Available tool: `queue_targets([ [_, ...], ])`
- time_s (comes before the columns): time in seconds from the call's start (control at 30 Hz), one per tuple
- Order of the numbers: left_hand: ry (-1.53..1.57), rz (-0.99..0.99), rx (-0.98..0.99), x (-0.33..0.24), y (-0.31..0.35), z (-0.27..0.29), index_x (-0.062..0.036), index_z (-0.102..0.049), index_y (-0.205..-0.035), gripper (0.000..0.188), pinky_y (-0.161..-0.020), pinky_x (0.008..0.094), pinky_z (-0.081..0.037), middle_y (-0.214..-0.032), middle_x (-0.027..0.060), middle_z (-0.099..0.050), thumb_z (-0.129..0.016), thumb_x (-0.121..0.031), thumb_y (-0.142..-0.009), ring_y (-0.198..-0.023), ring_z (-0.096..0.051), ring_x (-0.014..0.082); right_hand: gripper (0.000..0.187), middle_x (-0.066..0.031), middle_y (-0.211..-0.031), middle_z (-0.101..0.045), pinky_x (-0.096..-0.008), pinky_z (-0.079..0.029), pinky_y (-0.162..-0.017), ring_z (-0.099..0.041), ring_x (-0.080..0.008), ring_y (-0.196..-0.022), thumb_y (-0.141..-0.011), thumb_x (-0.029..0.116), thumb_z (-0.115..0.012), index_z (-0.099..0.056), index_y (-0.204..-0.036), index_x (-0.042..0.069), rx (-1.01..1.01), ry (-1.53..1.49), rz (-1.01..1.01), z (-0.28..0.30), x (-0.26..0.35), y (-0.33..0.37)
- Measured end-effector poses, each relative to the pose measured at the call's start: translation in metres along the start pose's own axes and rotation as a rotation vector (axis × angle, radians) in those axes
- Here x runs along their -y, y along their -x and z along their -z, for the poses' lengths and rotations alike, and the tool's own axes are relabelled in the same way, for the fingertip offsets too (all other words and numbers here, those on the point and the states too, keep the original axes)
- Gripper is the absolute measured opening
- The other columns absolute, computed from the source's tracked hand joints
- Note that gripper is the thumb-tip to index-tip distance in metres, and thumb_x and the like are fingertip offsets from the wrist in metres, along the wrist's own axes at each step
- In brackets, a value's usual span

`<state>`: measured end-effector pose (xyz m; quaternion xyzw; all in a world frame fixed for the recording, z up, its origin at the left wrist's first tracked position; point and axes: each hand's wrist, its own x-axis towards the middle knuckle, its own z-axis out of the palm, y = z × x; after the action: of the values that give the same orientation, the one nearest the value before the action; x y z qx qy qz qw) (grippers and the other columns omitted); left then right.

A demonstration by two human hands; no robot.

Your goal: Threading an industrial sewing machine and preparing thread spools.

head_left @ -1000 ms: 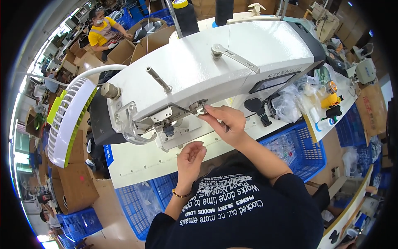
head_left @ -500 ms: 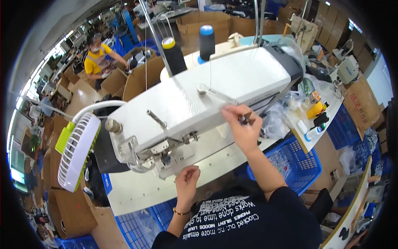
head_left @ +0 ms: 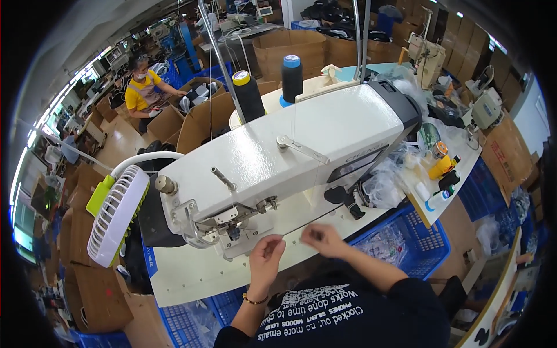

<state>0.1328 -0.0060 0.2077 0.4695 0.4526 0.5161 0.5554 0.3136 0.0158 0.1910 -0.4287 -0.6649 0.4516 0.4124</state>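
Note:
A white sewing machine (head_left: 261, 151) stands across the table in front of me. My left hand (head_left: 266, 259) is by the needle area (head_left: 233, 229), thumb and fingers pinched together; what they hold is too small to make out. To its right is my right hand (head_left: 326, 240), its fingers curled and blurred by motion, with a small dark thing at the fingertips that I cannot name. A thin dark line (head_left: 310, 222) slants up and right from the left fingertips; whether it is a cord or an edge is unclear. Dark small objects (head_left: 352, 206) lie beneath the machine arm.
A white and green fan (head_left: 119, 214) hangs at the machine's left end. Dark thread cones (head_left: 248, 98) stand behind. Blue baskets (head_left: 426, 229) sit below the table. Clear plastic bags (head_left: 383, 182) and small bottles (head_left: 438, 200) lie at right. A person in yellow (head_left: 142, 93) works far left.
My right hand has come down from the machine's front toward my left hand, uncovering the dark objects under the arm. My left hand has shifted slightly right. The view has tilted a little.

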Motion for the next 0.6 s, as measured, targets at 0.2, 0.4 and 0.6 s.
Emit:
queue_targets([
  [0.2,-0.144,-0.136,0.281,-0.027,-0.042,-0.033,-0.0009,-0.032,-0.123,0.049,-0.061,0.0184,-0.039,-0.112,0.0111,-0.048,-0.052,-0.002,-0.078,-0.065,-0.045,0.0049,0.014,-0.0005,-0.058,-0.050,-0.0218,-0.035,-0.049,-0.041,-0.0060,-0.053,-0.073,0.016,-0.061,-0.056,-0.071,0.003,0.017,0.007,-0.229,-0.005,-0.118,0.066],
  [0.4,0.095,-0.221,0.406,-0.065,-0.067,-0.074,-0.0012,-0.033,-0.123,0.043,-0.056,0.0177,-0.038,-0.106,0.0109,-0.051,-0.045,-0.008,-0.083,-0.061,-0.044,0.0059,0.016,-0.0056,-0.061,-0.054,-0.0270,-0.039,-0.053,-0.046,-0.0128,-0.055,-0.070,0.016,-0.062,-0.056,-0.073,0.001,0.187,0.097,-0.265,-0.006,-0.178,0.075],
  [0.6,0.179,-0.291,0.304,-0.075,-0.065,-0.085,0.0004,-0.044,-0.115,0.031,-0.052,0.0177,-0.036,-0.082,0.0055,-0.056,-0.042,-0.010,-0.086,-0.059,-0.043,0.0052,0.027,-0.0161,-0.071,-0.060,-0.0341,-0.046,-0.063,-0.059,-0.0280,-0.067,-0.061,0.027,-0.065,-0.062,-0.073,0.003,0.626,0.527,-0.400,0.004,-0.264,0.112],
])
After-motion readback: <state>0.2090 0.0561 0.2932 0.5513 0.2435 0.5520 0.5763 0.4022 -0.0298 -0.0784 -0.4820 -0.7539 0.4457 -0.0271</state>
